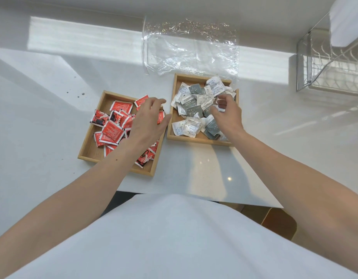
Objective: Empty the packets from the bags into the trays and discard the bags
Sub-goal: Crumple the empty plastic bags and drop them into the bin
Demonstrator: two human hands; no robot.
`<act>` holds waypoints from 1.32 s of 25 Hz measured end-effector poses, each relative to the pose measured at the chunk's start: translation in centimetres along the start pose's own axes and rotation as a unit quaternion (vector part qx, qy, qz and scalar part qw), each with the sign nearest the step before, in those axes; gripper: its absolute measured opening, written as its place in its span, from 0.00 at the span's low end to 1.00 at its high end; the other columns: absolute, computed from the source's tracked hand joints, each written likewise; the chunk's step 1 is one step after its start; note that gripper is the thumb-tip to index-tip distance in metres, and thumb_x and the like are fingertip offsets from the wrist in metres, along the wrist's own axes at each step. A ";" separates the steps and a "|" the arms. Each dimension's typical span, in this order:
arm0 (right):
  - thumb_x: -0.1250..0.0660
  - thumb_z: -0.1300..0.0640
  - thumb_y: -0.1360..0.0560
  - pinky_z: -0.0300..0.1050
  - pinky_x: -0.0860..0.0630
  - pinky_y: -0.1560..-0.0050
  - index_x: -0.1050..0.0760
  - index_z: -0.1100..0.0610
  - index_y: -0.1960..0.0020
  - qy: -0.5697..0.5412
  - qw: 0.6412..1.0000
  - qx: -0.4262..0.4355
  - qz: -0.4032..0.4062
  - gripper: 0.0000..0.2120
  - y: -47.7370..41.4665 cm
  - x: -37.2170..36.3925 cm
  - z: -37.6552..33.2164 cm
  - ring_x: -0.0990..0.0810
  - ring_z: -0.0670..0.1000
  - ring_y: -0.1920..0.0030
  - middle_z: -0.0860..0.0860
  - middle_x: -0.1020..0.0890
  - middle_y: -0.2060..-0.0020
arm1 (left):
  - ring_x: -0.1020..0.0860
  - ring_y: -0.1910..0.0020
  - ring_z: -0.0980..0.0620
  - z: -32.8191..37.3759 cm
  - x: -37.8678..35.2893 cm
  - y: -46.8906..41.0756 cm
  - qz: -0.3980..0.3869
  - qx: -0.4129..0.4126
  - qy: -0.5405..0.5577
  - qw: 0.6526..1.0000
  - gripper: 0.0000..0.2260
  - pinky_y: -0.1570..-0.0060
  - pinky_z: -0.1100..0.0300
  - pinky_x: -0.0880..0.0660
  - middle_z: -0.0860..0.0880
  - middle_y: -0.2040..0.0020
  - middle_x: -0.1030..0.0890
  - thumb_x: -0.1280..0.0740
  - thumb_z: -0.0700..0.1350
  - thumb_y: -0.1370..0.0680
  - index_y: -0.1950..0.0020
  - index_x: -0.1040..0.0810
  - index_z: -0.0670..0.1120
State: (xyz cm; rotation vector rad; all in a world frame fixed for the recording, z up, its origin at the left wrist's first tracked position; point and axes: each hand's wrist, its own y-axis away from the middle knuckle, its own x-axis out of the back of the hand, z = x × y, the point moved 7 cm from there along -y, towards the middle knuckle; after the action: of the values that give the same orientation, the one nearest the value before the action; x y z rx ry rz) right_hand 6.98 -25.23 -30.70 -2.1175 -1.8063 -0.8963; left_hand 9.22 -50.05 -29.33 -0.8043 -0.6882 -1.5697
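Note:
Two wooden trays sit side by side on the white counter. The left tray [89, 152] holds several red packets [111, 131]. The right tray [179, 77] holds several grey and white packets [191, 101]. A clear, crumpled plastic bag [191, 49] lies flat just behind the right tray, touching its far corner. My left hand [147, 119] hovers over the right side of the left tray, fingers spread, holding nothing. My right hand [227, 115] is over the right tray, its curled fingers among the grey and white packets; whether it grips one is unclear.
A wire dish rack [327, 65] stands at the counter's far right. The counter's front edge [194, 196] runs just before my body, with a wooden stool seat [278, 222] below to the right. Small dark specks [79, 94] mark the counter left of the trays.

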 end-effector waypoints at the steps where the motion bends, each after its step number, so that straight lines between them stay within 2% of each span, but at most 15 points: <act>1: 0.32 0.57 0.24 0.48 0.25 0.38 0.29 0.58 0.34 0.001 1.000 0.005 0.000 0.20 -0.6 0.4 -0.3 0.24 0.49 0.43 0.49 0.23 0.45 | 0.25 0.40 0.45 0.6 0.0 -1.2 0.000 -0.006 0.002 1.000 0.20 0.40 0.51 0.28 0.44 0.36 0.27 0.35 0.50 0.21 0.31 0.28 0.45; 7: 0.34 0.55 0.22 0.44 0.28 0.40 0.33 0.57 0.31 0.005 1.000 0.001 -0.011 0.22 -5.5 2.6 -1.4 0.25 0.51 0.41 0.53 0.24 0.39 | 0.29 0.35 0.42 4.3 -0.5 -9.4 -0.020 -0.045 -0.041 0.998 0.20 0.37 0.48 0.30 0.42 0.32 0.29 0.39 0.51 0.19 0.30 0.30 0.43; 13: 0.36 0.50 0.21 0.50 0.34 0.34 0.44 0.58 0.24 0.083 0.995 -0.013 -0.048 0.32 -13.4 2.8 -2.1 0.34 0.59 0.29 0.60 0.35 0.29 | 0.31 0.34 0.36 6.5 -2.9 -20.1 -0.071 -0.079 -0.123 0.987 0.21 0.36 0.45 0.33 0.36 0.30 0.31 0.41 0.48 0.18 0.27 0.34 0.40; 16: 0.34 0.48 0.22 0.55 0.31 0.37 0.45 0.60 0.24 0.135 0.990 -0.034 -0.025 0.34 -17.2 3.0 -1.6 0.34 0.63 0.31 0.62 0.34 0.31 | 0.35 0.29 0.34 5.8 -4.9 -25.1 -0.108 -0.081 -0.164 0.977 0.24 0.32 0.43 0.36 0.34 0.26 0.36 0.39 0.48 0.18 0.25 0.37 0.38; 21: 0.30 0.47 0.25 0.53 0.30 0.44 0.40 0.62 0.29 0.151 0.984 -0.094 -0.021 0.33 -21.5 2.7 1.2 0.33 0.63 0.34 0.61 0.33 0.35 | 0.44 0.24 0.35 4.8 -7.2 -33.3 -0.138 -0.095 -0.198 0.966 0.28 0.26 0.45 0.44 0.32 0.23 0.44 0.36 0.46 0.19 0.23 0.42 0.39; 23: 0.29 0.49 0.26 0.53 0.29 0.43 0.40 0.63 0.30 0.125 0.987 -0.097 -0.009 0.33 -22.3 2.3 1.8 0.32 0.63 0.36 0.60 0.34 0.35 | 0.43 0.25 0.33 4.0 -8.0 -36.1 -0.161 -0.077 -0.212 0.961 0.30 0.27 0.44 0.41 0.33 0.23 0.46 0.34 0.45 0.20 0.22 0.44 0.40; 25: 0.28 0.51 0.27 0.55 0.25 0.43 0.40 0.61 0.31 0.091 0.989 -0.113 0.003 0.32 -23.0 1.7 2.2 0.28 0.62 0.39 0.59 0.33 0.37 | 0.36 0.30 0.30 2.3 -9.2 -38.2 -0.192 -0.036 -0.224 0.955 0.33 0.31 0.42 0.36 0.33 0.24 0.43 0.33 0.46 0.21 0.21 0.46 0.41; 28: 0.31 0.57 0.30 0.56 0.21 0.50 0.36 0.56 0.37 0.018 0.985 -0.171 -0.003 0.24 -23.5 0.6 3.0 0.22 0.59 0.50 0.54 0.25 0.49 | 0.29 0.37 0.31 1.0 -10.2 -39.7 -0.219 -0.015 -0.253 0.942 0.31 0.37 0.43 0.30 0.33 0.34 0.29 0.29 0.54 0.25 0.28 0.34 0.41; 31: 0.34 0.60 0.33 0.50 0.23 0.60 0.26 0.53 0.55 -0.109 0.974 -0.194 -0.031 0.07 -23.8 -0.1 3.3 0.20 0.57 0.60 0.50 0.21 0.62 | 0.32 0.34 0.36 0.9 -9.6 -40.6 -0.214 -0.016 -0.264 0.941 0.32 0.36 0.48 0.35 0.37 0.36 0.30 0.27 0.58 0.29 0.31 0.30 0.44; 33: 0.33 0.61 0.32 0.50 0.23 0.62 0.24 0.56 0.58 -0.159 0.970 -0.174 -0.052 0.03 -23.6 -0.2 2.5 0.21 0.55 0.62 0.51 0.20 0.62 | 0.35 0.33 0.38 0.7 -8.8 -40.6 -0.216 -0.001 -0.271 0.938 0.32 0.36 0.50 0.37 0.38 0.36 0.30 0.25 0.59 0.31 0.34 0.29 0.45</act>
State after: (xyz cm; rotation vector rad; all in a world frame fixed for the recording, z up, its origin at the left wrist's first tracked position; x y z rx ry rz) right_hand -14.65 -18.80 -37.91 -2.5267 -2.0548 -1.0095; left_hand -30.18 -38.53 -35.80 -1.1622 -1.3364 -1.7420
